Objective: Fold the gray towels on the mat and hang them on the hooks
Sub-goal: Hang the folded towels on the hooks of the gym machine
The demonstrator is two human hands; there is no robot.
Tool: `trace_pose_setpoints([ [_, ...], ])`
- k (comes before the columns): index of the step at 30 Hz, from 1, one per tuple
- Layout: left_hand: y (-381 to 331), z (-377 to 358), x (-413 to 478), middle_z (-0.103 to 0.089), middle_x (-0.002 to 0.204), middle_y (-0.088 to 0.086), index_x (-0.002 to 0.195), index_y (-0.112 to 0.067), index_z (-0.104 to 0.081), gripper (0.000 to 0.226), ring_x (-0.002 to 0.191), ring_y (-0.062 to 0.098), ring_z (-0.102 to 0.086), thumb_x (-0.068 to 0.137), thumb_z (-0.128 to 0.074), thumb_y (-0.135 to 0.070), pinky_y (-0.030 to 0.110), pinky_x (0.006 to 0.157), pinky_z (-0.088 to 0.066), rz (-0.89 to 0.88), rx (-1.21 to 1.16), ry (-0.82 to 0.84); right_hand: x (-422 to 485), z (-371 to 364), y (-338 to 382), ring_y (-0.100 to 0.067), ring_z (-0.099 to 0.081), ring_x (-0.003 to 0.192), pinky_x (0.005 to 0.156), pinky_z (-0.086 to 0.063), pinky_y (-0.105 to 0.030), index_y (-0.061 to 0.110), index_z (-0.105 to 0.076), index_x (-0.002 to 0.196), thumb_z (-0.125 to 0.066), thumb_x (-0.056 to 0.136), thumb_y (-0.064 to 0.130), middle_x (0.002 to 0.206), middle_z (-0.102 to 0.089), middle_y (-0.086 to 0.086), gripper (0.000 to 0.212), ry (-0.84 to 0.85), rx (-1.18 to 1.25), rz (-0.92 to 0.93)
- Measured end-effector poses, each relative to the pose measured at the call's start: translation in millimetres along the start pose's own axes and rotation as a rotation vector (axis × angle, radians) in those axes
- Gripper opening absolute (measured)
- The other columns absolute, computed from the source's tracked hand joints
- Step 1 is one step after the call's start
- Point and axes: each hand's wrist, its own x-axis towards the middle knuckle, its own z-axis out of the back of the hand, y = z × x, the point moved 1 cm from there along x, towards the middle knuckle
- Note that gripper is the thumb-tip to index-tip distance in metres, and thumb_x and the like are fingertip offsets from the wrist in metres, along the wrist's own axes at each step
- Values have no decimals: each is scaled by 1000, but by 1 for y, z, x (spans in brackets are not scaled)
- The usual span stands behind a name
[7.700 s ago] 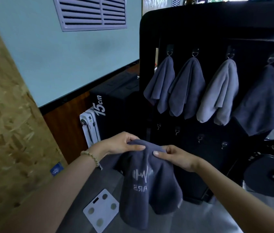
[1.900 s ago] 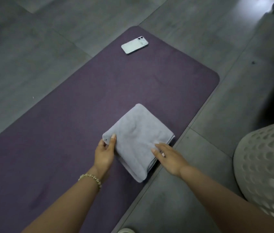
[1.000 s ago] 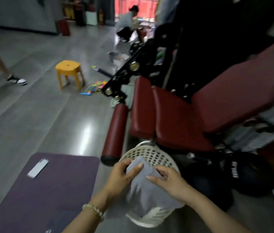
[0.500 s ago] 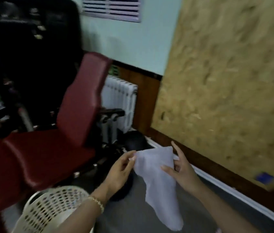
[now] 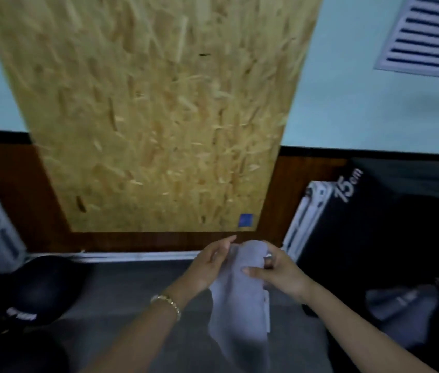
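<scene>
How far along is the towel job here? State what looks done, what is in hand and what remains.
Done: the gray towel is lifted and gathered into a narrow bundle. In hand: the left hand and right hand both grip its top, the rest hanging down. Left: hanging it; no hook shows, only a chipboard panel ahead.

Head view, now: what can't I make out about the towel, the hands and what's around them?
- Towel: head view; fold edges smeared by motion blur, lower end cut off by the bottom edge.
- Left hand: fingertips hidden behind the towel.
- Right hand: fingers partly hidden, curled round the cloth.
- Hooks: none in view; the right side past the black box is too dark.
- Round black object, lower left: lettering blurred.
</scene>
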Motion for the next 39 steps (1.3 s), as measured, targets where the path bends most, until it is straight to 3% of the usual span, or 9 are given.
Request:
trace_pose_setpoints([
  [5,-34,-72,81,-66,106,-2,106,-17,-66,42,100,6,-58,99,-33,-42,16,86,-42,-70,92,142,-11,79,-2,-15,-68,102,77,-54,-22,8,-60,119,-75,79,1,109,-72,-3,44,-67,-56,13],
  [10,-55,-139,135,-53,70,3,78,-11,-57,38,66,6,-50,95,-47,-43,20,65,-38,-214,139,388,-29,138,-9,6,-65,71,61,-47,-8,6,-61,102,-69,80,-8,79,-72,16,27,-207,-155,6],
  [15,-66,-191,179,-33,55,-10,58,-17,-36,45,49,2,-32,93,-56,-37,15,52,-28,-313,194,621,-50,171,-20,-32,-65,99,85,-51,-48,-6,-58,115,-77,78,6,106,-65,-27,43,-407,-129,-44],
  [21,-82,-248,209,-36,64,5,65,-3,-41,43,59,10,-36,93,-59,-31,17,55,-32,-382,154,950,-90,194,-37,-12,-65,84,82,-53,-25,-1,-60,112,-65,89,34,91,-68,-10,43,-562,-64,-272],
  [26,-87,-305,206,-36,61,2,64,-7,-40,44,55,7,-34,88,-65,-35,18,51,-28,-439,116,1105,-140,212,-49,1,-50,98,86,-39,-14,20,-72,84,-65,77,55,100,-57,14,36,-724,-197,-383],
  [28,-85,-329,200,-37,61,2,65,-11,-42,42,53,6,-33,86,-67,-36,17,50,-28,-459,89,1122,-159,214,-58,-5,-43,115,97,-38,-23,12,-72,96,-65,81,48,119,-53,4,40,-825,-196,-358],
  [31,-79,-365,188,-38,52,-8,65,-13,-43,41,47,2,-30,81,-71,-38,14,46,-25,-472,81,1156,-186,209,-80,-19,-59,93,88,-49,-46,-3,-63,104,-61,90,34,106,-62,-27,40,-893,-44,-318],
  [35,-64,-414,174,-44,50,-14,68,-19,-47,34,46,-2,-38,80,-74,-36,10,48,-31,-463,41,1153,-225,216,-113,-7,-57,73,62,-49,-24,10,-56,89,-66,88,33,78,-61,0,25,-972,82,-291],
  [39,-44,-459,180,-48,63,3,78,-17,-51,26,56,16,-41,82,-72,-31,30,58,-32,-386,-19,1107,-259,247,-148,-16,-65,99,81,-54,-27,22,-53,119,-66,89,21,107,-64,-1,33,-999,199,-207],
])
